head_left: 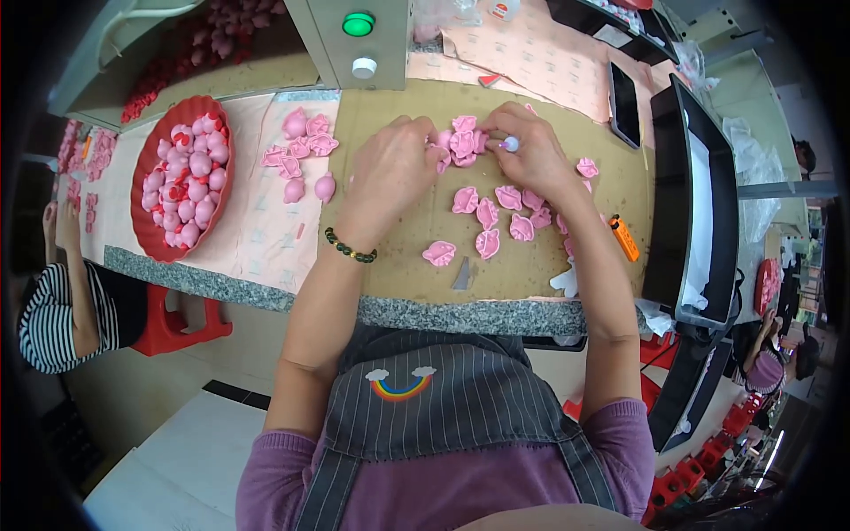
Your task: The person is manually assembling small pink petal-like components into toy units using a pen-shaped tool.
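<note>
My left hand (394, 164) is closed, its fingertips pinching a small pink piece (442, 152) at the edge of a pile of pink, petal-edged moulded parts (463, 142). Just across from it, my right hand (531, 155) is curled shut around something with a pale lavender round end (509, 143); the rest is hidden by the fingers. Below the hands, several loose pink cupped shells (487, 212) lie scattered on a brown cardboard sheet (398, 274). A small grey pointed blade-like piece (461, 273) rests near the front edge.
A red scalloped bowl (225, 177) of pink round parts stands left, beside loose pink pieces (292, 164). An orange cutter (624, 238), a phone (624, 104) and a black bin (695, 203) are at right. A grey box with a green button (358, 24) stands behind. Another person (71, 301) sits far left.
</note>
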`<state>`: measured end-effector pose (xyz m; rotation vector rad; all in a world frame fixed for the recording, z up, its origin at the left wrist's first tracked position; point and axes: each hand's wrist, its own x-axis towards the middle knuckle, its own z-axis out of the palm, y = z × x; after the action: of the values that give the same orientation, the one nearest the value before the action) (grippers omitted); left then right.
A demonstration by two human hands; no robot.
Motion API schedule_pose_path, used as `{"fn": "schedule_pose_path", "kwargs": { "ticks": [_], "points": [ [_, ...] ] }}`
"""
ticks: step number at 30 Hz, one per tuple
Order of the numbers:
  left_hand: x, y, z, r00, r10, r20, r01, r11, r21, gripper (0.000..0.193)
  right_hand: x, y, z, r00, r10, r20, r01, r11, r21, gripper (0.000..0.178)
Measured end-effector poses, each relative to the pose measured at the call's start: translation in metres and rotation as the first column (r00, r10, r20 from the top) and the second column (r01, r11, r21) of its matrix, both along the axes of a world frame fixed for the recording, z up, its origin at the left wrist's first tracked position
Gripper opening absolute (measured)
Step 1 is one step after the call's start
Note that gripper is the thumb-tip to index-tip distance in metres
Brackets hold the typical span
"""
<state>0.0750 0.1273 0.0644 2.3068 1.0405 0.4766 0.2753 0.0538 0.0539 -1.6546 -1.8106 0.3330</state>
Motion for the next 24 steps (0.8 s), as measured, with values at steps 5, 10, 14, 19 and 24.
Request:
{"fn": "schedule_pose_path", "kwargs": {
  "ticks": [5,10,14,19,24],
  "points": [
    [-0.004,0.005,-0.006,1.0,-0.017,0.002,0.017,1.0,-0.005,0.016,0.001,0.002,0.0,0.989,-0.14,-0.037,0.132,0.978,-0.164,0.012],
    [-0.011,0.007,-0.003,0.995,-0.097,0.004,0.097,0.995,0.001,0.016,0.004,-0.004,0.015,0.974,-0.227,0.001,0.212,0.907,-0.364,0.009],
    [-0.012,0.011,0.005,0.997,-0.045,0.058,0.05,0.995,-0.086,0.015,0.01,-0.002,0.026,0.994,-0.074,0.085,0.1,0.926,-0.365,0.012],
    [0.0,0.015,-0.001,0.987,0.043,0.153,-0.051,0.997,0.052,0.012,0.004,0.018,0.012,0.999,-0.044,0.008,0.045,0.986,-0.158,0.015],
    [0.01,0.017,-0.008,0.999,-0.04,-0.022,0.042,0.995,0.094,0.017,0.007,0.027,-0.007,0.995,0.008,-0.102,-0.017,0.995,-0.094,0.017]
  ]
}}
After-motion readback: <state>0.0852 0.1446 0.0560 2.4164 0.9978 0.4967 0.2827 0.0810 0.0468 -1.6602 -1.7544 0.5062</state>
